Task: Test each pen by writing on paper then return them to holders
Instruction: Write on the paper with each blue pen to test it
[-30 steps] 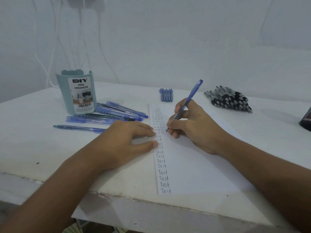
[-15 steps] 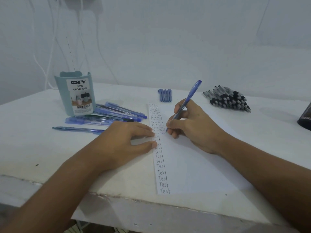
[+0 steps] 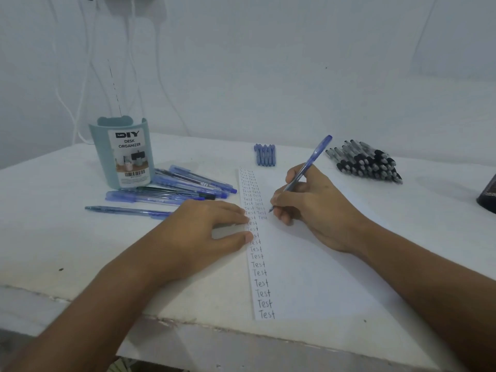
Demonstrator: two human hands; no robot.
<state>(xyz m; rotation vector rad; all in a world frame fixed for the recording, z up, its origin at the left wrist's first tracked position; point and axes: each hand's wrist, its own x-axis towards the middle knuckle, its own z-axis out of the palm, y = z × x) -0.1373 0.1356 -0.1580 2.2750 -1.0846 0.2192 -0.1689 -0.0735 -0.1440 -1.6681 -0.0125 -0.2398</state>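
Your translucent blue plastic pen (image 3: 308,163) had a dark tip. The white paper sheet (image 3: 308,277) bore columns of dark handwritten "Test". The pale teal plastic desk organizer (image 3: 102,159) carried a white label with black lettering. The heaped pens (image 3: 367,163) were black and grey.

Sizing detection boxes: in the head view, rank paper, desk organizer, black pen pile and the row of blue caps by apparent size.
1. Paper, clearly largest, though nearest the camera.
2. Desk organizer.
3. Black pen pile; its area looks close to the organizer's, so that order is unsure.
4. Row of blue caps, smallest.
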